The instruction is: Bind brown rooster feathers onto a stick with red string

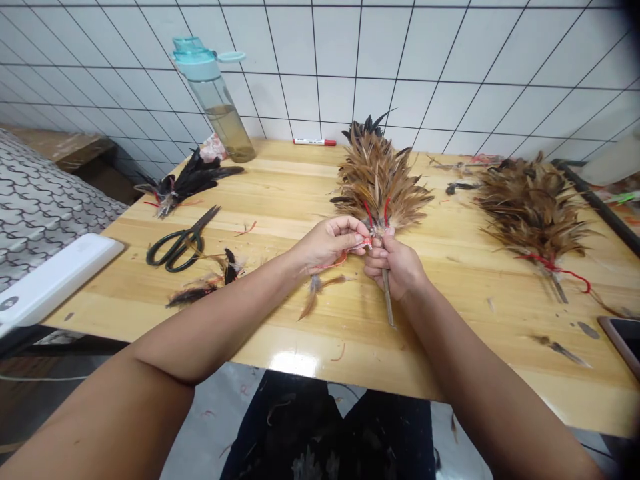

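A brown feather bundle (383, 177) on a thin stick (387, 300) lies in front of me, its dark tip pointing at the wall. My right hand (393, 263) is wrapped round the stick just below the feathers. My left hand (340, 243) pinches a red-and-white thread (363, 245) beside the stick at the base of the feathers, close to the right hand's fingers. Red strands (386, 210) show among the lowest feathers. A loose brown feather (313, 293) lies on the table below my left hand.
Black scissors (183, 243), black feathers (190, 177) and a water bottle (220, 107) are at the left. A red marker (314, 142) lies near the tiled wall. On the right are another feather bundle (537, 210) and a phone (623, 343). A white device (57, 280) sits far left.
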A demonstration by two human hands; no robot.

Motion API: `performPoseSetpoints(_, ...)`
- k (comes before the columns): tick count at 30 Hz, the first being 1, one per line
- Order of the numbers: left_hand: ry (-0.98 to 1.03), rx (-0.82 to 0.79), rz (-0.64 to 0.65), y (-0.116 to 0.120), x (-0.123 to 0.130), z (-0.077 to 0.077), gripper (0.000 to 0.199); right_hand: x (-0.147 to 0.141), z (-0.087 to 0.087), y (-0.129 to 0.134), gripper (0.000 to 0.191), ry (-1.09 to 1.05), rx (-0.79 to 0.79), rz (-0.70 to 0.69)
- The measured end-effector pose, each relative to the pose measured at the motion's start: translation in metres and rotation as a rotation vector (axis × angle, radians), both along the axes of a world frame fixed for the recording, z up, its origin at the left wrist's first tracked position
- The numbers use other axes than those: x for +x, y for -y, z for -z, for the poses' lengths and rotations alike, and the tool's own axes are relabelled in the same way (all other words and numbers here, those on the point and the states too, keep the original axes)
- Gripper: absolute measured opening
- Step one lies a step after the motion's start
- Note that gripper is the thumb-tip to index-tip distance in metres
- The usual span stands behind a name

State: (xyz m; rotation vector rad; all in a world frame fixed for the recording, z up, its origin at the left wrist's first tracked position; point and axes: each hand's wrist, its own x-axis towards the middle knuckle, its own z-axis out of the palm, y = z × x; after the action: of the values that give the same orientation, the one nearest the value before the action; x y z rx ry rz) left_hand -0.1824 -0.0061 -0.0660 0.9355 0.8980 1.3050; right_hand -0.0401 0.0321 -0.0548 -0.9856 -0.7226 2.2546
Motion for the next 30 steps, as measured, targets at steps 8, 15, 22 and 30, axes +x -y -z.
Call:
performPoseSetpoints(8, -0.052, 0.021, -0.005, 0.001, -0.003, -0.001, 0.026, -0.003, 0.001, 0.000, 0.043, 0.050, 0.028, 0.006)
performPoseSetpoints(15, -0.130, 0.001, -0.025, -0.001, -0.005, 0.001, 0.019, -0.005, -0.002, 0.003, 0.043, 0.069, 0.019, 0.036)
performPoseSetpoints(22, -0.239, 0.064, -0.098, -0.002, -0.001, 0.003, 0.021, -0.009, 0.002, 0.004, 0.046, 0.169, 0.088, 0.090)
performPoseSetpoints(30, -0.442, 0.111, -0.144, 0.001, 0.002, 0.000, 0.016, -0.010, 0.013, 0.002, 0.048, 0.292, 0.323, 0.214)
